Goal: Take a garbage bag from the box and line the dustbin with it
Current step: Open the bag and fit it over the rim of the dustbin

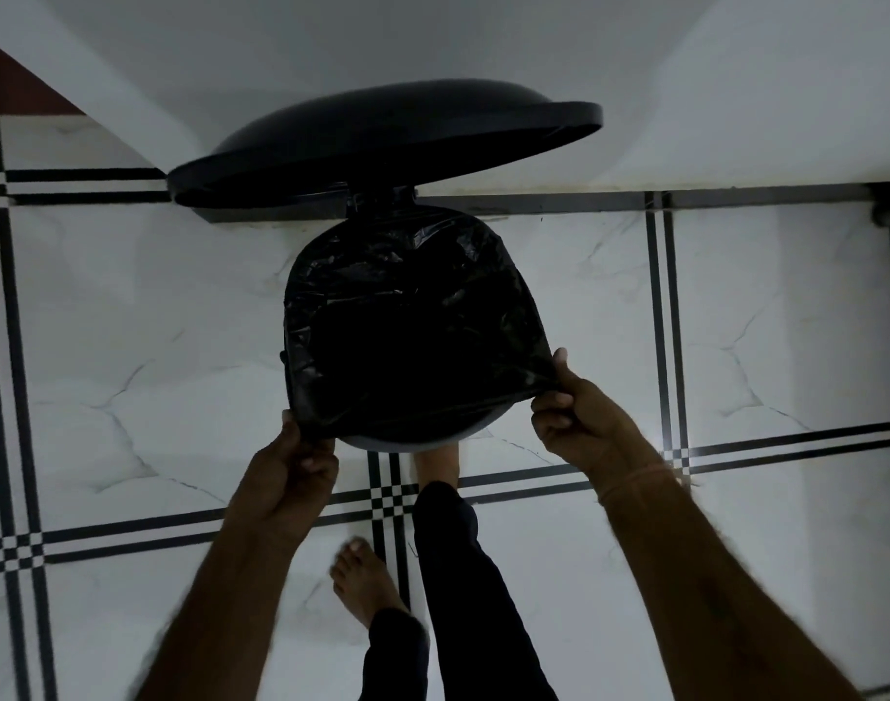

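Both arms reach forward and down from the bottom of the view toward the dustbin (407, 437), which stands on the tiled floor (129, 321) against a white wall (433, 43). The black bag (412, 321) is spread over the bin's opening and covers almost all of it; only a thin grey part of the rim shows at the near edge, between the two hands.

The left hand (296, 468) is at the near left corner of the bag. Its fingers are curled and closed on the bag's edge, with the thumb on top and the knuckles turned toward the camera. The right hand (574, 407) is at the near right corner. Its thumb points up along the bag's side and its fingers are bent under, pinching the plastic. The hands are well apart, one on each side of the bin, and the edge of the bag is stretched tight between them. A thin band sits on the right wrist.

The lid (382, 144) stands open behind the bin, tilted up near the wall. Below the bin, one bare foot (367, 584) rests flat on the floor, and the other leg, in dark trousers, goes forward under the bin's near edge.
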